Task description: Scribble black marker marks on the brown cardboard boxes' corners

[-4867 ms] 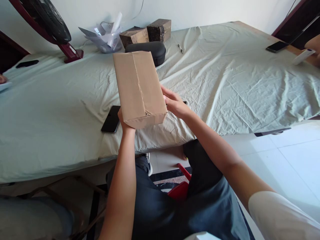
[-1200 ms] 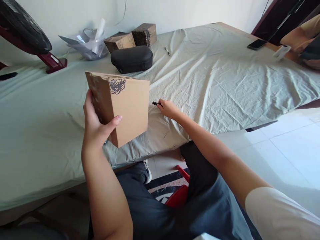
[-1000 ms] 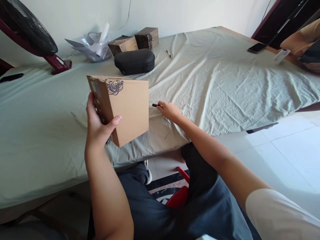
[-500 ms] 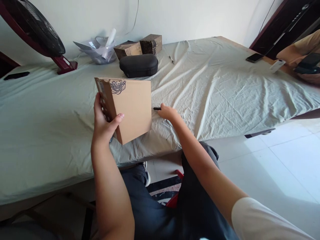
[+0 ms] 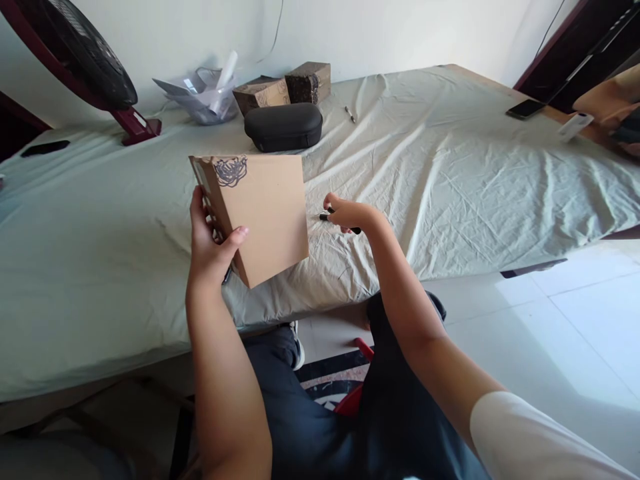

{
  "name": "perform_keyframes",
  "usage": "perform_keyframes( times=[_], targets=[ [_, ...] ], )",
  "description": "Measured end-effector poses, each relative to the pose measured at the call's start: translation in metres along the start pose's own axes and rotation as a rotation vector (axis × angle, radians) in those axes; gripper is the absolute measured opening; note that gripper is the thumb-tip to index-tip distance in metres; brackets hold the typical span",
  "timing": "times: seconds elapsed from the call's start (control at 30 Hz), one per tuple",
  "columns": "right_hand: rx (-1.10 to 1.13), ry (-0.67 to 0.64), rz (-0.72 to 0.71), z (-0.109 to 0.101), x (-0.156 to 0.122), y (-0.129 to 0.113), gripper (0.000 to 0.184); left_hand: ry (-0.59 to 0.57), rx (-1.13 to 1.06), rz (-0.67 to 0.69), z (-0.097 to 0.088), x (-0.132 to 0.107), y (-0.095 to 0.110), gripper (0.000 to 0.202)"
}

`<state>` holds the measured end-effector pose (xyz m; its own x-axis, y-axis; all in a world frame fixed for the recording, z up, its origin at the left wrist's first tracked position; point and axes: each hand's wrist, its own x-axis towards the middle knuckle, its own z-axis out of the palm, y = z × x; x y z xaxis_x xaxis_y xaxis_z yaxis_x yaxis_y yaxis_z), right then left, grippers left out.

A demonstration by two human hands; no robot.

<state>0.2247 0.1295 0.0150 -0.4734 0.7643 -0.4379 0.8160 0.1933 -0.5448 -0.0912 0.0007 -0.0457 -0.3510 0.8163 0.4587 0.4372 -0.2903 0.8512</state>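
My left hand (image 5: 206, 250) grips a brown cardboard box (image 5: 273, 213) by its left side, thumb lying over the near edge of the front face. The box is tilted above the cloth-covered surface, and a dark scribble (image 5: 231, 171) marks its top left corner. To the right of the box, with a gap between, my right hand (image 5: 353, 213) is closed around a black marker pen (image 5: 325, 217). One dark end points at the box and another dark part shows below the palm; the fingers cover the middle.
Behind the box lie a black zip case (image 5: 283, 127), two scribbled cardboard boxes (image 5: 309, 83) and a clear plastic basket (image 5: 210, 103). A fan (image 5: 83, 60) stands at left. A pen (image 5: 349, 114), a phone (image 5: 525, 109) and another person's arm (image 5: 607, 97) are farther right.
My right hand has moved slightly right, away from the box, and turned, so more of the marker pen shows. My left hand still holds the box; the view has shifted slightly.
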Motion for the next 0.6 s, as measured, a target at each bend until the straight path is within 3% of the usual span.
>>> perform_keyframes(
  times=[0.07,0.2,0.33,0.4,0.5,0.6],
  targets=[
    [0.215,0.043,-0.085,0.002,0.005,0.001,0.03,-0.006,-0.013,-0.001,0.0,-0.001,0.002,0.132],
    [0.934,0.082,-0.365,0.002,0.01,-0.004,0.006,0.004,-0.026,0.007,0.003,-0.003,0.006,0.129],
    [1.409,0.044,-0.659,-0.01,-0.003,-0.014,0.033,-0.018,-0.072,-0.03,0.011,-0.004,0.012,0.12],
    [1.45,0.16,-0.781,-0.014,-0.013,-0.022,0.036,-0.05,-0.12,-0.059,0.017,-0.005,0.017,0.117],
    [1.298,0.404,-0.886,-0.012,-0.027,-0.035,0.02,-0.101,-0.138,-0.085,0.027,-0.006,0.023,0.118],
    [1.117,0.536,-1.027,0.0,-0.04,-0.049,0.037,-0.145,-0.111,-0.082,0.033,-0.008,0.028,0.118]
  ],
)
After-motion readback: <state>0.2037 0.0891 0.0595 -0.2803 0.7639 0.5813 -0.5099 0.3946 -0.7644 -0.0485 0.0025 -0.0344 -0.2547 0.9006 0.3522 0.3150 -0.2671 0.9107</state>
